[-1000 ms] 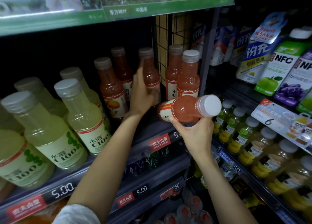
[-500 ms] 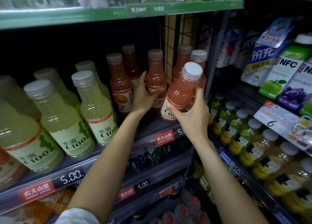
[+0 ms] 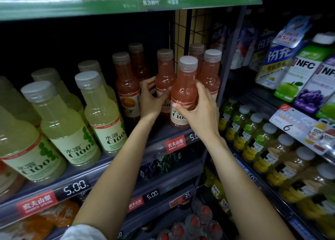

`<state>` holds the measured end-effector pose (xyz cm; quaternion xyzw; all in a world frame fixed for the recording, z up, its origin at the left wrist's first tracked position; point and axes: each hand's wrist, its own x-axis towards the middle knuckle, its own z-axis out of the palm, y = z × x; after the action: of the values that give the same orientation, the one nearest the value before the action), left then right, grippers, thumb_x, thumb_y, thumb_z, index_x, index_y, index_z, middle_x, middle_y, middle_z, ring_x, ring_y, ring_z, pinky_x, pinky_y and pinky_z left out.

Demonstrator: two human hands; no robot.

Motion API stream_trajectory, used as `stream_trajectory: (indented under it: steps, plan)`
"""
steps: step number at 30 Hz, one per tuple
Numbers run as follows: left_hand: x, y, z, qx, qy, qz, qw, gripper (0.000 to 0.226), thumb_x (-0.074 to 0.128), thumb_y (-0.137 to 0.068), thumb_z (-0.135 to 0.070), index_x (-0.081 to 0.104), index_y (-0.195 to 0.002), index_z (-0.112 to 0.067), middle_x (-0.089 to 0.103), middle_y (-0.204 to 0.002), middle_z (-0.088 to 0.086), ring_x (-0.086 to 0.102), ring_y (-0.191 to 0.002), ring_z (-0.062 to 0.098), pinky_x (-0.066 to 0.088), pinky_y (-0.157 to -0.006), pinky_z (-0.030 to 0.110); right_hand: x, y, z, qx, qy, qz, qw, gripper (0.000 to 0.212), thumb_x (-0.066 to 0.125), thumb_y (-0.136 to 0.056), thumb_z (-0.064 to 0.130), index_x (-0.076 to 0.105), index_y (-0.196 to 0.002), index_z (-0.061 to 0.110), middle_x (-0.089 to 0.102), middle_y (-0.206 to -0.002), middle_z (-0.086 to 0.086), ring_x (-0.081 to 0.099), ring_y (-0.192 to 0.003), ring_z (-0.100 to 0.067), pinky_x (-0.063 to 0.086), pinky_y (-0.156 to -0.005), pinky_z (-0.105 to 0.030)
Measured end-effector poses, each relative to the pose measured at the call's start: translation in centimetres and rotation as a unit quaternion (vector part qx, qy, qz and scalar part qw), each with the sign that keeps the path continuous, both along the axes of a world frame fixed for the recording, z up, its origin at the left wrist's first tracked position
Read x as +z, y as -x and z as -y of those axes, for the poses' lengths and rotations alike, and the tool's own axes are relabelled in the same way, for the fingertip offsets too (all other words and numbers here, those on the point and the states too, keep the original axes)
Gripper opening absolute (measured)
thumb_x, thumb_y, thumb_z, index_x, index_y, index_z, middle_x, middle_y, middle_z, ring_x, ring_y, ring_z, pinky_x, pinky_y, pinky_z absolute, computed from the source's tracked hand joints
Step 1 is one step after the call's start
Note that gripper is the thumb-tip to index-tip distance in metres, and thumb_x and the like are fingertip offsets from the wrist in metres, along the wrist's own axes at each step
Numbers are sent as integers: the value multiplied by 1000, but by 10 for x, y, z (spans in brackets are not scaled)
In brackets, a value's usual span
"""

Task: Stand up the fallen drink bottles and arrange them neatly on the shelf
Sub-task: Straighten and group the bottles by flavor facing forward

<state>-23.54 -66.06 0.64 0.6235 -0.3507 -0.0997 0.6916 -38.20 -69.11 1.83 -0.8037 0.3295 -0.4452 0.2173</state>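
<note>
1 pink drink bottle (image 3: 184, 95) that lay on its side in the right hand (image 3: 201, 111) 1 second earlier stood upright at the front edge of the shelf (image 3: 159, 138), its white cap up and its base apparently down on the shelf. The right hand stayed clamped round the bottle's lower body, thumb across the label. The left hand (image 3: 151, 99), which had been reaching deeper among the pink bottles, had drawn forward and now curled round the lower body of the pink bottle behind (image 3: 165, 82), holding it. The 2 hands sat close together but did not touch. 5 other pink bottles stood upright around the righted one, with the pale green bottles (image 3: 101, 113) in rows to their left. Judged from this, the standing-up of this bottle looked done; what remained was to nudge it back into line with its neighbours, since it stood forward of the row, near the price rail.
</note>
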Motion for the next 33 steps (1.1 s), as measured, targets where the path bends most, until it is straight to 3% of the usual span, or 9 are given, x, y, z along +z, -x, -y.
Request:
stream_trajectory:
  steps: [6, 10, 15, 24, 27, 29, 30, 33]
  plan:
    - [1, -2, -3, -38, 4, -41, 998, 36, 61, -94, -25, 46, -125, -21, 54, -130, -1, 51, -121, 13, 41, -103, 26, 33, 3, 8, -36, 61, -125, 990, 67, 58, -84, 57, 42, -135, 18, 52, -124, -1, 54, -112, -24, 37, -78, -30]
    - [3, -1, 0, -24, 1, -38, 999, 37, 57, -96, -27, 45, -129, -15, 52, -135, 5, 51, -121, 14, 42, -101, 26, 49, -8, 8, -91, 103, -136, 981, 69, 58, -80, 65, 45, -126, 14, 59, -115, -6, 58, -105, -27, 39, -75, -32]
    - [7, 4, 2, -17, -9, -13, 1000, 37, 56, -97, -25, 44, -130, -14, 51, -129, -1, 50, -119, 14, 44, -99, 27, 49, -10, 10, -55, 87, -115, 988, 55, 59, -83, 57, 51, -120, 17, 64, -107, -3, 61, -101, -24, 38, -73, -29]
    - [8, 6, 1, -10, -32, -9, 999, 41, 53, -98, -31, 41, -135, -17, 48, -142, 5, 49, -126, 18, 42, -104, 32, 50, -12, 9, -53, 114, -116, 985, 45, 54, -88, 49, 51, -119, 17, 65, -101, -4, 63, -94, -27, 38, -69, -29]
    - [6, 11, -6, -10, -49, 21, 999, 42, 47, -101, -32, 40, -140, -17, 48, -142, 2, 48, -123, 9, 38, -99, 18, 45, -10, 6, -79, 114, -132, 981, 54, 53, -89, 51, 49, -129, 15, 64, -108, -6, 61, -100, -27, 40, -72, -31]
    - [8, 19, -19, 24, -42, 62, 997, 40, 45, -102, -28, 42, -140, -14, 50, -140, 2, 47, -115, 2, 34, -89, 2, 40, -4, -2, -100, 123, -84, 984, 56, 54, -90, 46, 47, -134, 11, 61, -115, -7, 57, -107, -25, 42, -78, -31]
    - [10, 24, -28, 50, -19, 88, 995, 37, 46, -102, -24, 46, -137, -11, 53, -137, 3, 49, -113, 1, 35, -88, 1, 37, 0, -8, -99, 145, -24, 984, 51, 56, -91, 38, 49, -132, 9, 61, -113, -7, 57, -104, -23, 43, -81, -29]
    - [15, 37, -64, 148, 58, 245, 956, 25, 49, -98, -15, 57, -119, -5, 65, -117, 7, 60, -102, 10, 46, -88, 21, 25, -6, -32, -11, 209, 124, 970, 28, 58, -91, 14, 60, -117, 4, 64, -99, -5, 60, -89, -15, 46, -78, -22]
